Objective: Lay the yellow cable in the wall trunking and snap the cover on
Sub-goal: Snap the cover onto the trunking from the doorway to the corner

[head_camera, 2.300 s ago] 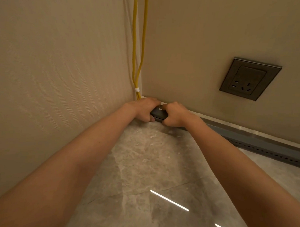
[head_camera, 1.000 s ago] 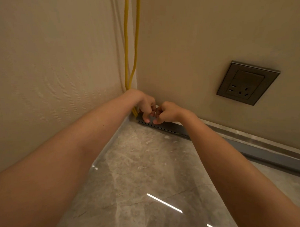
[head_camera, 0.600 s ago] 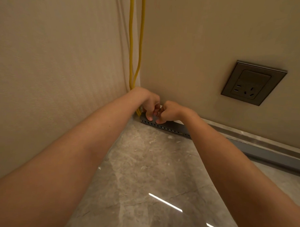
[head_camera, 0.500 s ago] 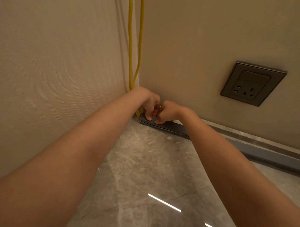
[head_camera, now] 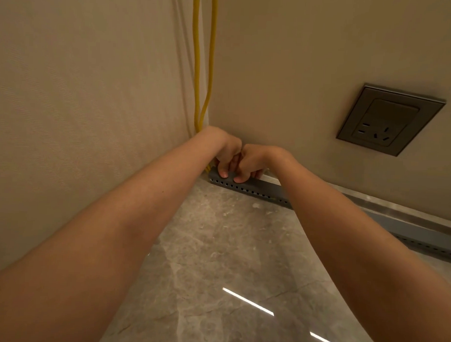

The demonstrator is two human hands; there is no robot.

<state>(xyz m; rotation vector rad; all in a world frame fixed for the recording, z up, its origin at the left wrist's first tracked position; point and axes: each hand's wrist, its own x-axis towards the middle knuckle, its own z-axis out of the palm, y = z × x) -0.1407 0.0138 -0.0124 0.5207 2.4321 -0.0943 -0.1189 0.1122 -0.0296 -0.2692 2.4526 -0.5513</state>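
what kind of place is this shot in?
Probably a finished indoor room, down at a floor-level corner: glossy stone-look floor, textured beige walls with a wall socket, and grey trunking running along the wall base.

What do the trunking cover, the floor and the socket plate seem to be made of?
The trunking cover is matte grey with a row of small punched holes: plastic or painted metal, hard to tell. The floor is glossy, grey-veined stone or stone-look tile, mirroring light strips. The socket plate is bronze-grey with a satin sheen: plastic or brushed metal.
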